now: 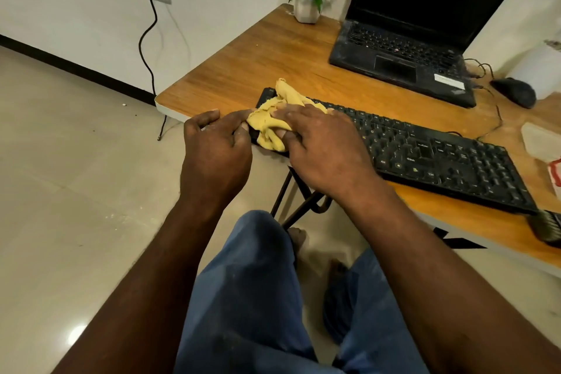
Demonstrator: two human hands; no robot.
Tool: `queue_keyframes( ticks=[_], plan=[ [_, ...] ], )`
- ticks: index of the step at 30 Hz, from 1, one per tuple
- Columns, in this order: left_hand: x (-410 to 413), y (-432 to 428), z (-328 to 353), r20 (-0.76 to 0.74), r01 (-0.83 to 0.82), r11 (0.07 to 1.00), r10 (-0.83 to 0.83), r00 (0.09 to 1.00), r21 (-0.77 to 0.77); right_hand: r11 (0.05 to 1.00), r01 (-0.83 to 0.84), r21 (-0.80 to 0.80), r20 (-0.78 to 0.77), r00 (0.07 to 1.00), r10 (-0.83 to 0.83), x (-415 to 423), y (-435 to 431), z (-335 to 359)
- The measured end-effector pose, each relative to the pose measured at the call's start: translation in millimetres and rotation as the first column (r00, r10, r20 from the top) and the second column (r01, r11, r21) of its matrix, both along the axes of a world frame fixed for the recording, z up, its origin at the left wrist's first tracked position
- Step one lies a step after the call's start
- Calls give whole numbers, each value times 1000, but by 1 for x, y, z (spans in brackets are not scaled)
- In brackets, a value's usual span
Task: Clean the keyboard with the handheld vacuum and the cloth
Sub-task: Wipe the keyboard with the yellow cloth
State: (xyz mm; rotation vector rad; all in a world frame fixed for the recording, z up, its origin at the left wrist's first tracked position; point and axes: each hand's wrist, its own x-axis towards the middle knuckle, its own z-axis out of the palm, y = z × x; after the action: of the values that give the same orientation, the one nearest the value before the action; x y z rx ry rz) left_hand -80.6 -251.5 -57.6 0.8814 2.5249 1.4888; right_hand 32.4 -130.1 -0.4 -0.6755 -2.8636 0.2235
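Crumpled yellow cloth (271,119) bunches on the flat black keyboard (431,158); the right hand (321,146) curls its fingers round it, the left hand (215,152) pinches the keyboard's end with narrowed fingers.

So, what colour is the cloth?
The cloth is plain yellow; head view.

Person wearing blue trousers (258,297) w/ faint dusty smudges; one foot (299,237) showing bare; pale dust clinging to left hand (212,155) fingers.
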Motion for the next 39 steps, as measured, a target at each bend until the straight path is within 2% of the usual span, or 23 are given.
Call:
queue_keyframes(
  ticks=[5,9,11,14,18,25,33,36,39],
  plan=[
    [1,0,5,-5,2,1000,-1,1000,30,999,48,14,22,999,-48,-28,23,16],
    [4,-1,7,6,15,998,-15,1000,55,986,140,-90,35,990,-137,-33,49,23],
    [3,-1,7,7,17,998,-18,1000,57,970,186,-156,70,982,-177,-27,62,31],
    [0,-1,3,9,9,1000,-9,1000,29,954,246,-171,127,966,-226,-4,83,44],
    [-1,1,1,28,5,1000,-6,1000,31,918,312,-245,103,950,-295,23,101,49],
    [-1,2,1,41,9,999,-10,999,32,974,190,-119,-32,980,-195,-26,82,23],
    [-3,0,0,22,15,1000,-15,1000,10,988,0,-154,-19,1000,-3,-81,44,26],
    [-3,0,-1,25,20,1000,-20,999,6,981,27,-192,-15,999,-30,-69,55,27],
    [-2,0,1,16,5,1000,-5,1000,4,985,80,-152,-4,997,-81,-44,74,27]
  ],
)
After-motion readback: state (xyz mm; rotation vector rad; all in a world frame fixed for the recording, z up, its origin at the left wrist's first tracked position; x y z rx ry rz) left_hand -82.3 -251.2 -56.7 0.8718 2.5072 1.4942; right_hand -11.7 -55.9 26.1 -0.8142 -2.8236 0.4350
